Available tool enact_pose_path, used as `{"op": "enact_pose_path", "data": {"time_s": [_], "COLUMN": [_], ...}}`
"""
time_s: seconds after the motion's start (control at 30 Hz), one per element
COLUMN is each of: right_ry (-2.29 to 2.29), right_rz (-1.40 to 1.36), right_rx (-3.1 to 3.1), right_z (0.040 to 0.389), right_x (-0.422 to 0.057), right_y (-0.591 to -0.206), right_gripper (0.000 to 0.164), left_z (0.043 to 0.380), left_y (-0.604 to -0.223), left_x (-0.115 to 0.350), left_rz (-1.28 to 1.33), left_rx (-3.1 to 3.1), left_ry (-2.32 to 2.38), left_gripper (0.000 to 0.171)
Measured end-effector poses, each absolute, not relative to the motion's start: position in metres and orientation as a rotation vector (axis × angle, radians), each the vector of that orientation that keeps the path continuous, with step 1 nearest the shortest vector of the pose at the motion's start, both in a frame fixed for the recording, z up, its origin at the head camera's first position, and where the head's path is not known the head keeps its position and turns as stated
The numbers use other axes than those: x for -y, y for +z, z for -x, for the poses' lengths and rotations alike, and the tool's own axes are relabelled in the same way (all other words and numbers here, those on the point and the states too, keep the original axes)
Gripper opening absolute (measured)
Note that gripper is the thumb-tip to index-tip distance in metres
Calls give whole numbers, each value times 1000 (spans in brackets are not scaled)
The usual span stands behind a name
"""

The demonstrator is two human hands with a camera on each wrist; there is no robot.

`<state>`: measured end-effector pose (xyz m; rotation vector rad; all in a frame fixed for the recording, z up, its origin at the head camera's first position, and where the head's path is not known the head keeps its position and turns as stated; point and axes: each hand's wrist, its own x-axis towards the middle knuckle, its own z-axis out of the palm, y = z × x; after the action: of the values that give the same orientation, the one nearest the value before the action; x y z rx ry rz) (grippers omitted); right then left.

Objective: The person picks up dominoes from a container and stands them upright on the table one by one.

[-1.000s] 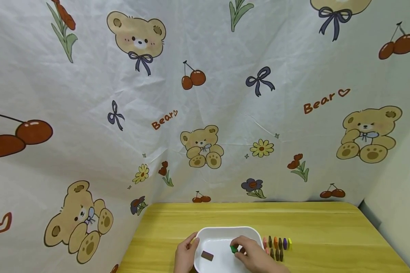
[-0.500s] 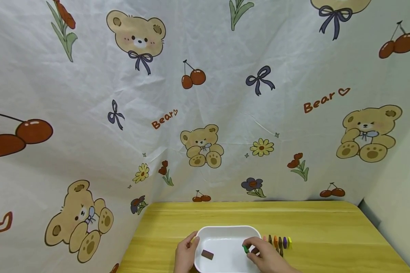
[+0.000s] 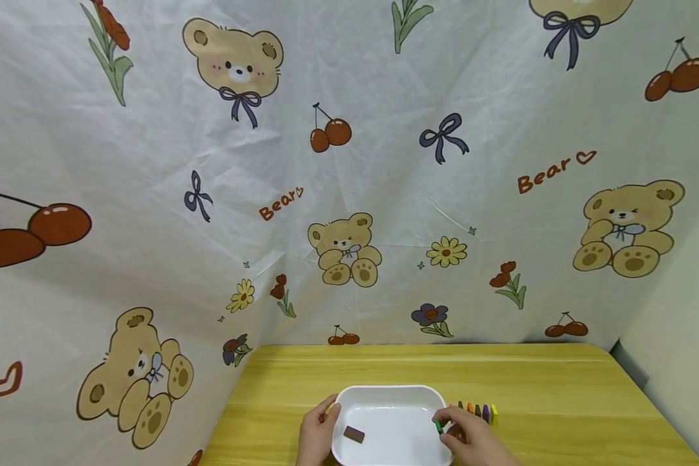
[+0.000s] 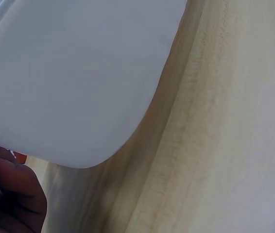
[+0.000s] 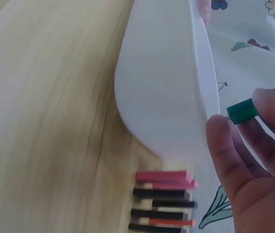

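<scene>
A white tray with rounded corners stands at the front of the table, in the head view. My left hand grips its left rim, thumb toward the inside. In the left wrist view, curled fingers show at the tray's edge. Over the tray's right rim, my right hand pinches a short green stick between thumb and fingers. A brown block lies inside the tray at the left.
Right of the tray stand several coloured sticks in rows, partly hidden by my right hand. Pink, dark and orange sticks show in the right wrist view. A patterned cloth hangs behind the wooden table.
My right hand has moved right with the green stick, from above the tray's interior to its right rim. The left hand and brown block have stayed in place.
</scene>
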<state>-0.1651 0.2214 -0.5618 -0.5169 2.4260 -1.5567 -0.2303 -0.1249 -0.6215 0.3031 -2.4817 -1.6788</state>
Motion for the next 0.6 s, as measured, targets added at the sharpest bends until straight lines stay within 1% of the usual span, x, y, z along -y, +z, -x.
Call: {"op": "enact_pose_path", "data": {"time_s": [0.27,0.6], "right_ry": [-1660,-1548], "right_rz": [701,472], "right_rx": [-2427,-2484], "right_z": [157,157], "right_x": [-246,-268], "right_y": [-572,-570], "right_gripper": [36,37], "left_z": [231,231], "left_y": [-622,-621], "left_x": [125,124], "left_rz": [-314,-307], "left_rx": [2488,2485], "left_ry": [-1677,-1680], "left_gripper": [31,31]}}
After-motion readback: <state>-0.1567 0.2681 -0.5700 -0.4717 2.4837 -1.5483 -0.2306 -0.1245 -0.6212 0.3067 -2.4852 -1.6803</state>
